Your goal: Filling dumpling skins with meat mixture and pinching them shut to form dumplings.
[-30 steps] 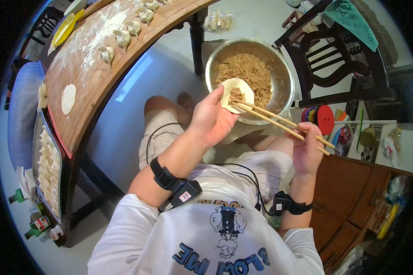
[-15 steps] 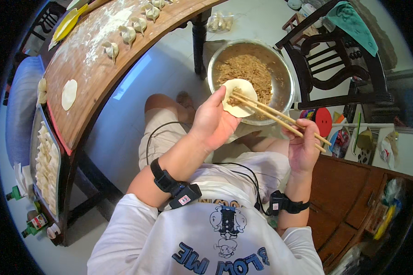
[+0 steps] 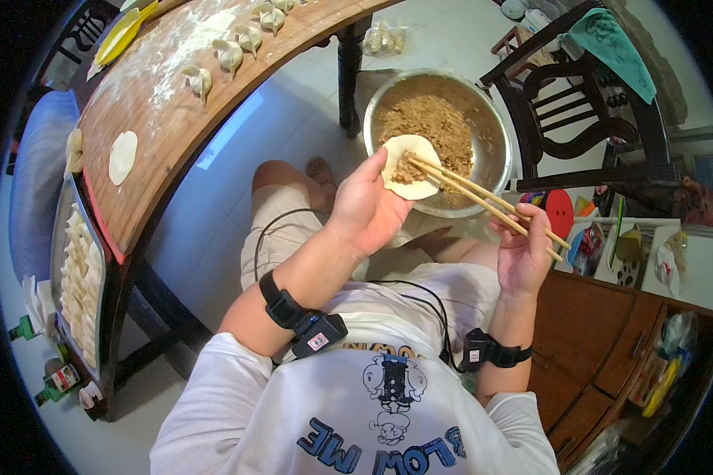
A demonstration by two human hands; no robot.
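A round dumpling wrapper (image 3: 420, 148) lies on the fingers of my left hand (image 3: 370, 204), with the thumb on its left edge. A small heap of brown filling (image 3: 406, 171) rests on the wrapper's middle. My right hand (image 3: 523, 252) is closed round a pair of wooden chopsticks (image 3: 487, 203), whose tips touch the filling. Just beyond the wrapper stands a wide metal bowl (image 3: 495, 158) with more minced filling (image 3: 432, 119) in it; the wrapper and chopsticks cover part of its near side.
Left is a floury wooden table (image 3: 166, 134) with a row of folded dumplings (image 3: 228, 57) and one flat wrapper (image 3: 123, 157). A tray of dumplings (image 3: 79, 277) sits at its near-left edge. Right are a dark wooden chair (image 3: 582, 111) and a brown cabinet (image 3: 586, 340).
The chopstick tips have shifted slightly on the filling, and more of the heap shows on the wrapper. My left hand keeps its hold; the surroundings sit slightly shifted in the view.
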